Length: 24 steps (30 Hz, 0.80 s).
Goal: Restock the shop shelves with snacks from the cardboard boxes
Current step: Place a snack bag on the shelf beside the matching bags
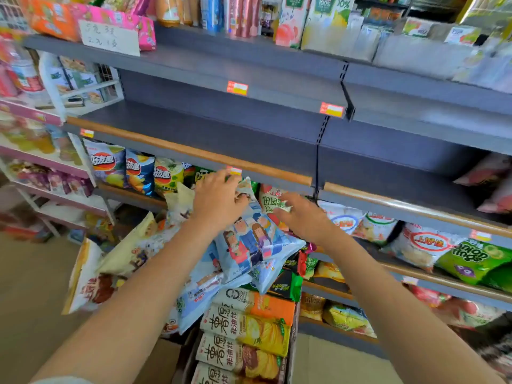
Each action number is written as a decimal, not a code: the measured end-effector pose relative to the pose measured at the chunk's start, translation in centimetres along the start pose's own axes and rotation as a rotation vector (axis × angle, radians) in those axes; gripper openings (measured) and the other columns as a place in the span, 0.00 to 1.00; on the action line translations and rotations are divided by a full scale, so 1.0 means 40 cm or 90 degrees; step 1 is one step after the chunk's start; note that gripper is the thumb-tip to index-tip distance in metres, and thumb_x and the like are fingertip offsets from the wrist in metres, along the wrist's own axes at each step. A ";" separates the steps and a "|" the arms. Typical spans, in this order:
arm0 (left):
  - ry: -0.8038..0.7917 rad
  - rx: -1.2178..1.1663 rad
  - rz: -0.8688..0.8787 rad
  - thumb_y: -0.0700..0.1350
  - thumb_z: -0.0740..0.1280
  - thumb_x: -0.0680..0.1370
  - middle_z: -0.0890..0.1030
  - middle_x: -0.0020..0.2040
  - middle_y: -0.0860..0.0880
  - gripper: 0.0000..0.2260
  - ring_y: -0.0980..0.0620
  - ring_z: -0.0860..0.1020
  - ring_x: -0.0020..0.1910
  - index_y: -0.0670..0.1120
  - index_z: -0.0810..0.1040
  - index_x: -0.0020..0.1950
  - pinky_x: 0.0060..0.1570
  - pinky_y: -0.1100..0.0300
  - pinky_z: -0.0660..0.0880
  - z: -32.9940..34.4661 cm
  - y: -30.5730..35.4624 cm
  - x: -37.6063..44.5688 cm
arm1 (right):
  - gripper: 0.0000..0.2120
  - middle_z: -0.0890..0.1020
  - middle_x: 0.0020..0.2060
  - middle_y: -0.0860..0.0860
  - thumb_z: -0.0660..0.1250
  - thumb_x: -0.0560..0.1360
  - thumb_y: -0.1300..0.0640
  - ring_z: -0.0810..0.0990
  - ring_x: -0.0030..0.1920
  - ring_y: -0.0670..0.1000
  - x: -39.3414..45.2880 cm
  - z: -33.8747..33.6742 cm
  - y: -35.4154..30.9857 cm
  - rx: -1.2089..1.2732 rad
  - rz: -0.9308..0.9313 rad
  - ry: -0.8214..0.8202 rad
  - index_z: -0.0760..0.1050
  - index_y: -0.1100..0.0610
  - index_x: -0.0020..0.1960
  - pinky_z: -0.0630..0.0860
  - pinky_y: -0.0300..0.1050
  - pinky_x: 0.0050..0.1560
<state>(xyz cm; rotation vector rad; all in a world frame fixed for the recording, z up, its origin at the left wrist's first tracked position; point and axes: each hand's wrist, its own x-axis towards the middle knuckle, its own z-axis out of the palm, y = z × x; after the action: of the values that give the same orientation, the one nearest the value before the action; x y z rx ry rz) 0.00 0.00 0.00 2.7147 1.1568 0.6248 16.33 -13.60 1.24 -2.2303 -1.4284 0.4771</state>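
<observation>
My left hand [219,198] grips the top edge of a light-blue snack bag [249,239] printed with cartoon people, held up in front of the shelf edge [194,153]. My right hand [302,214] reaches in beside it with fingers spread and loose, touching the bag's right side near a white-and-green bag [273,199]. Below, more blue bags [199,295] and cream bags [133,250] pile over a cardboard box [188,356] holding stacked boxes of chips [249,331].
The dark grey shelf [207,131] above the hands holds nothing. Chip bags [133,170] line the shelf at left and more bags [426,245] at right. Juice cartons [293,20] stand on the top shelf. A white rack [55,167] stands at left.
</observation>
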 end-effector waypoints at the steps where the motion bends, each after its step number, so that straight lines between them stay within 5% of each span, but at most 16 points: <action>1: -0.003 -0.018 -0.046 0.55 0.63 0.79 0.70 0.72 0.44 0.25 0.41 0.67 0.71 0.49 0.69 0.74 0.67 0.45 0.66 0.007 -0.016 -0.013 | 0.24 0.76 0.66 0.54 0.62 0.80 0.42 0.75 0.64 0.55 0.016 0.030 0.002 0.031 0.028 -0.037 0.69 0.53 0.71 0.71 0.48 0.62; 5: 0.062 -0.138 -0.193 0.58 0.66 0.78 0.61 0.77 0.41 0.33 0.42 0.57 0.77 0.47 0.60 0.78 0.72 0.44 0.61 0.050 -0.069 -0.078 | 0.27 0.76 0.66 0.52 0.59 0.81 0.39 0.75 0.63 0.53 0.038 0.088 -0.021 0.140 0.094 -0.148 0.69 0.55 0.72 0.69 0.48 0.62; 9: 0.043 -0.221 -0.233 0.62 0.68 0.76 0.69 0.68 0.44 0.36 0.43 0.70 0.66 0.49 0.59 0.77 0.56 0.50 0.73 0.076 -0.089 -0.103 | 0.32 0.70 0.73 0.61 0.58 0.81 0.38 0.71 0.70 0.61 0.072 0.098 -0.031 0.168 0.140 -0.173 0.68 0.61 0.74 0.67 0.51 0.67; 12: 0.032 -0.287 -0.220 0.61 0.70 0.74 0.68 0.67 0.46 0.37 0.46 0.70 0.65 0.49 0.59 0.78 0.56 0.54 0.70 0.089 -0.088 -0.107 | 0.32 0.80 0.62 0.53 0.58 0.78 0.33 0.79 0.53 0.52 0.100 0.102 -0.039 0.182 0.173 -0.208 0.75 0.56 0.68 0.72 0.50 0.55; 15: 0.018 -0.336 -0.212 0.60 0.72 0.74 0.67 0.69 0.46 0.39 0.48 0.68 0.68 0.49 0.58 0.78 0.62 0.53 0.70 0.099 -0.091 -0.110 | 0.29 0.79 0.52 0.46 0.63 0.74 0.31 0.77 0.47 0.46 0.134 0.117 -0.018 0.253 0.218 -0.231 0.76 0.53 0.62 0.69 0.45 0.56; 18: -0.015 -0.411 -0.207 0.57 0.72 0.75 0.67 0.72 0.49 0.36 0.51 0.67 0.71 0.51 0.60 0.78 0.67 0.52 0.69 0.103 -0.103 -0.125 | 0.38 0.80 0.60 0.49 0.71 0.67 0.29 0.80 0.56 0.50 0.150 0.129 0.011 0.314 0.249 -0.257 0.73 0.53 0.67 0.77 0.46 0.56; 21: -0.022 -0.480 -0.194 0.52 0.70 0.78 0.67 0.72 0.55 0.29 0.60 0.65 0.69 0.53 0.63 0.77 0.66 0.58 0.67 0.090 -0.110 -0.151 | 0.32 0.84 0.56 0.50 0.72 0.72 0.39 0.85 0.48 0.48 0.140 0.140 0.025 0.408 0.243 -0.261 0.72 0.54 0.70 0.81 0.39 0.39; 24: 0.097 -0.392 -0.209 0.48 0.67 0.79 0.68 0.70 0.53 0.22 0.58 0.65 0.66 0.50 0.68 0.73 0.66 0.56 0.67 0.083 -0.141 -0.189 | 0.36 0.86 0.54 0.52 0.75 0.67 0.41 0.87 0.48 0.52 0.142 0.148 0.055 0.469 0.230 -0.281 0.71 0.54 0.71 0.82 0.43 0.39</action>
<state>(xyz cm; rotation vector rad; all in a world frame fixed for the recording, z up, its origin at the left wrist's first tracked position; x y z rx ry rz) -7.04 -1.31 -6.98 1.9468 1.1621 0.9548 17.29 -8.13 -5.18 -1.8060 -0.7991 1.4240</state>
